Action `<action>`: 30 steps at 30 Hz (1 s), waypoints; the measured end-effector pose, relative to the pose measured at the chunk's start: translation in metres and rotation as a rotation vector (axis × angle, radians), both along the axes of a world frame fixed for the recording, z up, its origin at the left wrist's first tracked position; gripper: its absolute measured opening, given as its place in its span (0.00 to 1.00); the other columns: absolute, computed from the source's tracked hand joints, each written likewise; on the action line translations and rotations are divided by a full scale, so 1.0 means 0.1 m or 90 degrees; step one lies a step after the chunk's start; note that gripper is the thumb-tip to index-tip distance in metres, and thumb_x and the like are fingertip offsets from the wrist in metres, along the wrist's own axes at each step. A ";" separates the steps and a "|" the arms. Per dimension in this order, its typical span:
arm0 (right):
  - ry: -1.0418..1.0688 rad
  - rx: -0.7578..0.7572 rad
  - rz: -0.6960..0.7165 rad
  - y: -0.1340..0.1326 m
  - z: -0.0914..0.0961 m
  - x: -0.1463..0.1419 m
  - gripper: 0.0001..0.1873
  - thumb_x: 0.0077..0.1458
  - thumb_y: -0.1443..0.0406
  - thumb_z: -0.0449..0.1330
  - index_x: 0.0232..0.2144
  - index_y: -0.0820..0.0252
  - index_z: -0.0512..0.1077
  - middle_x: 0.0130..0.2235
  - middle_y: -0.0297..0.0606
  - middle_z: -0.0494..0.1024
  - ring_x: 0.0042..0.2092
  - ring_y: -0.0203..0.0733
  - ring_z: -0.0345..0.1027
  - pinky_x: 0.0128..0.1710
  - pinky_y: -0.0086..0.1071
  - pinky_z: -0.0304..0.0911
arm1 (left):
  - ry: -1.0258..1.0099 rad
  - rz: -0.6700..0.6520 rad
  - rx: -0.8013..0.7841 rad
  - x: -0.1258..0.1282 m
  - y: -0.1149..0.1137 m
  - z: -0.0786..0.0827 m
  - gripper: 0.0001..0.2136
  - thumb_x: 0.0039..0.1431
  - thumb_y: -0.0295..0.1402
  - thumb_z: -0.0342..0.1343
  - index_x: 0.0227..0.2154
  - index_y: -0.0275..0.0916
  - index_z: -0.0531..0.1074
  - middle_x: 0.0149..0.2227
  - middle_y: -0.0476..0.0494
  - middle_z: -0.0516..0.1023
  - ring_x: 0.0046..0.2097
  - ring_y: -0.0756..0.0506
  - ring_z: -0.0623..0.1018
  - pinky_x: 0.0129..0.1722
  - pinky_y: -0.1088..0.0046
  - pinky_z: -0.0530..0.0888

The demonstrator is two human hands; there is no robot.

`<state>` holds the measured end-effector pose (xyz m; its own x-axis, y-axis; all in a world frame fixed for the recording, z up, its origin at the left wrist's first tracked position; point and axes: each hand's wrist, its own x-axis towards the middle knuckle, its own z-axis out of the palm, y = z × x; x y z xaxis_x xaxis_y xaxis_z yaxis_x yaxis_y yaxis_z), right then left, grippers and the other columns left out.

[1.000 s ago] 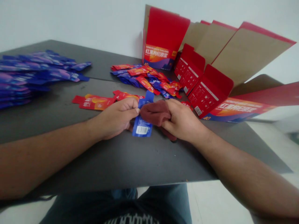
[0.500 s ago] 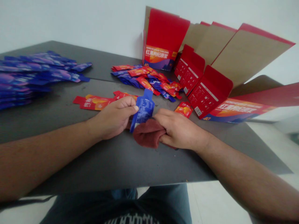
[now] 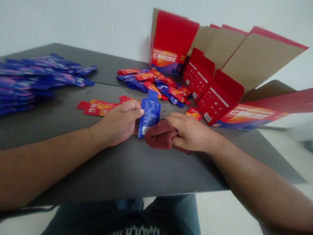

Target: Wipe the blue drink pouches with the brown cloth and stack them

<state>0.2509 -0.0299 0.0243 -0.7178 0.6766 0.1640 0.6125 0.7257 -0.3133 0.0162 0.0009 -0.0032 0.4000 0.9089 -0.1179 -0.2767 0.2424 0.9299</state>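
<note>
The left hand (image 3: 117, 122) is curled, with the thumb and fingers pinching the edge of a blue spouted sachet (image 3: 149, 114), which stands nearly upright above the dark grey table (image 3: 102, 173) with its narrow neck pointing away from the person. The sachet looks light, thin and flexible, and its glossy film is likely to be slippery, so the flat sealed edge or the narrow neck would seem the surest places to take hold. Just beside its lower end, the right hand (image 3: 193, 132) is bent over a soft wad of maroon cloth (image 3: 160, 135), its fingers closed on the fabric and pressing it towards the tabletop. The sachet's back carries a block of small white print, too small to read, and a barcode (image 3: 145, 130) near the bottom. Beyond the hands lie a row of red sachets (image 3: 97, 108), a mixed heap of red and blue sachets (image 3: 151, 83), and a single red sachet (image 3: 193, 113). A large heap of blue sachets (image 3: 36, 81) lies to the left. To the far side and right stand opened red cartons with kraft-brown insides, and the upright red carton (image 3: 171, 39) reads 红黑枸杞原浆 above the number 40, with the same wording on the flattened carton panel (image 3: 246, 117).
</note>
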 end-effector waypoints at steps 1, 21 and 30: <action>0.005 0.014 -0.031 0.01 0.00 0.00 0.08 0.54 0.69 0.62 0.38 0.58 0.70 0.38 0.37 0.73 0.41 0.44 0.68 0.40 0.35 0.63 | 0.003 -0.001 0.003 0.00 0.00 0.00 0.06 0.61 0.27 0.56 0.33 0.41 0.63 0.27 0.51 0.71 0.26 0.48 0.73 0.28 0.69 0.74; 0.010 0.127 -0.160 -0.13 0.01 -0.11 0.08 0.57 0.66 0.61 0.39 0.58 0.69 0.40 0.41 0.73 0.39 0.46 0.67 0.39 0.38 0.64 | 0.112 -0.057 0.076 -0.04 -0.04 -0.14 0.09 0.62 0.33 0.58 0.30 0.42 0.63 0.25 0.52 0.66 0.25 0.50 0.70 0.24 0.73 0.69; 0.012 0.098 -0.134 -0.16 0.00 -0.15 0.07 0.56 0.67 0.61 0.38 0.57 0.68 0.38 0.39 0.72 0.39 0.46 0.67 0.39 0.37 0.65 | 0.119 -0.053 0.085 -0.05 -0.04 -0.15 0.10 0.62 0.35 0.60 0.30 0.42 0.63 0.27 0.51 0.68 0.26 0.50 0.70 0.25 0.74 0.70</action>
